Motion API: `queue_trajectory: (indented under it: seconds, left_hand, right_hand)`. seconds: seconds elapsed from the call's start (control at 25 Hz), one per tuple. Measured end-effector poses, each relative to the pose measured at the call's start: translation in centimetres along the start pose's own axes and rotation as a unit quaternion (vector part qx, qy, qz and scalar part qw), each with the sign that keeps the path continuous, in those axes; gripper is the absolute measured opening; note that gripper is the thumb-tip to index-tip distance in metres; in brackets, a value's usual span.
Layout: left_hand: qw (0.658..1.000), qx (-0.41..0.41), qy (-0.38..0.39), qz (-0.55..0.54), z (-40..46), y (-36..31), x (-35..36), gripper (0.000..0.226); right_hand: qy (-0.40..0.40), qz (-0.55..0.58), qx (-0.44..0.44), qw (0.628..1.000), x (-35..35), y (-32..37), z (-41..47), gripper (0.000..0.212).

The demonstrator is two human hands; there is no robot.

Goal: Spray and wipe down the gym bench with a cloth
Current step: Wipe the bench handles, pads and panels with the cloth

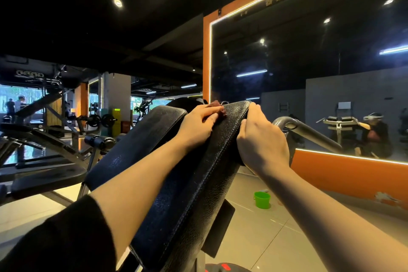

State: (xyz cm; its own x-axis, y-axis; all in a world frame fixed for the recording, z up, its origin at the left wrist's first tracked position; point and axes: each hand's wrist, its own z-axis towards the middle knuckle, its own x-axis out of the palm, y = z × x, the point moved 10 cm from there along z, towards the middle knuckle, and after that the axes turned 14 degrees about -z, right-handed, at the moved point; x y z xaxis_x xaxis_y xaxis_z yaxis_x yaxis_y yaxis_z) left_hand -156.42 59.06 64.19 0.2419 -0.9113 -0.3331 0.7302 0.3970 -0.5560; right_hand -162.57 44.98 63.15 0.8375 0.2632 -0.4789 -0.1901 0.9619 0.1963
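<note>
The bench pad (198, 183), black and textured, runs inclined from the bottom centre of the view up to its top edge; its lower end is cut off by the frame edge. All positions below are given relative to this pad.

To the right of the pad, a large orange-framed mirror (309, 73) shows a dim reflection of a person wearing a headset; detail there is hard to make out. Left of the pad, other gym machines (55, 139) stand in shadow and are poorly resolved.

The left hand (199, 125) lies palm down on the pad's upper face, just below the top edge, forearm extended along the pad. Its fingers are curled over a dark reddish cloth (218, 108), pressing it against the pad. Most of the cloth is hidden under the hand; only a bunched end shows.

The right hand (261, 139) grips the pad's right edge near the top, fingers wrapped round the side and hidden behind it.

On the floor right of the pad stands a small green bucket (262, 200).
</note>
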Motion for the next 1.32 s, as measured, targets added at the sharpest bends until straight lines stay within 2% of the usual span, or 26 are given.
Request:
queue_trajectory:
  seconds: [0.12,0.16,0.28,0.36,0.52,0.56,0.68,0.76,0.84,0.92,0.96,1.04,1.08,1.12,1.24,1.28,1.32]
  left_hand:
    - [0.992,0.085,0.074,-0.055,-1.9,-1.6,0.6,0.033]
    - [0.992,0.079,0.075,-0.058,-1.7,-1.1,0.3,0.033]
    - [1.0,0.01,-0.001,-0.016,0.0,0.9,-0.8,0.032]
    - [1.0,0.007,-0.026,0.004,0.0,0.3,-0.6,0.031]
    - [0.995,0.084,0.041,-0.032,-1.3,-1.2,0.4,0.032]
    - [0.997,0.068,0.04,-0.019,-0.9,-0.7,0.1,0.032]
    - [0.997,-0.048,-0.022,0.055,0.9,1.8,-1.4,0.033]
    - [1.0,0.003,-0.003,0.024,0.3,-0.3,-0.2,0.032]
    - [0.993,0.094,0.065,-0.042,-1.7,-2.7,1.5,0.033]
    - [0.989,0.115,0.081,-0.045,-2.5,-1.9,0.9,0.034]
    - [0.995,0.083,0.052,-0.022,-1.7,0.0,-0.4,0.034]
    - [0.998,-0.04,-0.022,0.034,-0.3,4.3,-3.2,0.033]
    - [0.996,-0.075,-0.033,0.046,0.0,5.1,-3.4,0.033]
    - [0.997,-0.059,-0.027,0.042,0.0,4.1,-2.7,0.033]
    - [0.991,0.118,0.06,-0.019,-1.9,-2.8,1.4,0.034]
    - [0.985,0.149,0.085,-0.029,-2.6,-3.7,2.2,0.036]
    - [0.985,0.148,0.091,-0.023,-2.4,-3.4,2.0,0.037]
  right_hand:
    - [-0.001,0.006,0.001,1.0,0.0,-0.1,0.0,0.013]
    - [0.001,0.01,0.002,1.0,0.0,-0.1,0.0,0.012]
    - [-0.002,0.008,-0.01,1.0,0.1,0.1,0.0,0.025]
    - [-0.01,0.002,-0.01,1.0,0.1,0.0,0.0,0.029]
    - [-0.005,0.0,-0.016,1.0,0.5,0.0,0.0,0.031]
    - [-0.004,0.006,-0.016,1.0,0.4,0.0,-0.1,0.029]
    - [-0.003,0.019,-0.01,1.0,0.0,0.1,-0.1,0.022]
    - [0.001,0.009,-0.004,1.0,-0.1,-0.1,-0.1,0.024]
    - [-0.003,0.007,-0.005,1.0,-0.1,-0.1,-0.1,0.023]
    - [-0.012,0.002,-0.009,1.0,0.0,-0.1,0.0,0.024]
    - [-0.013,-0.005,-0.011,1.0,0.0,0.0,0.0,0.026]
    - [-0.011,-0.012,-0.014,1.0,0.1,0.1,0.0,0.029]
    - [-0.009,-0.009,-0.012,1.0,0.1,0.1,0.0,0.03]
    - [-0.006,-0.005,-0.008,1.0,0.0,0.0,-0.1,0.029]
    - [0.0,0.021,-0.016,1.0,0.2,-0.1,0.1,0.018]
    - [-0.002,0.028,-0.019,0.999,0.2,-0.1,0.1,0.018]
    - [-0.006,0.028,-0.022,0.999,0.2,-0.1,0.1,0.022]
